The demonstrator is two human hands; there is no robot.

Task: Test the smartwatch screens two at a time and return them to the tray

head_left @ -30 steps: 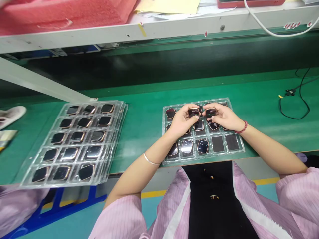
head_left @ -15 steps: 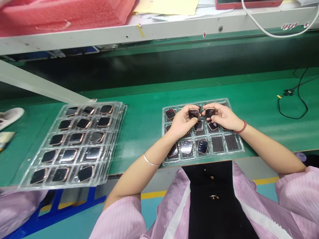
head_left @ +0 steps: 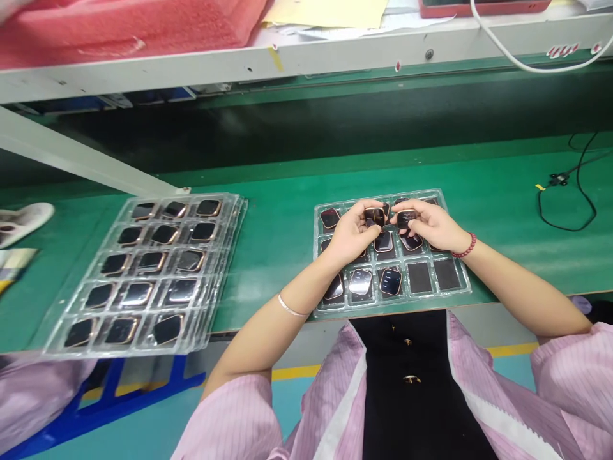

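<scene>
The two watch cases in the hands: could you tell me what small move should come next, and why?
Probably lower the right hand's case into an empty pocket at the near right of the tray. Each hand holds one case above the tray, and those pockets look vacant.

left grip pinched, right grip pinched
</scene>
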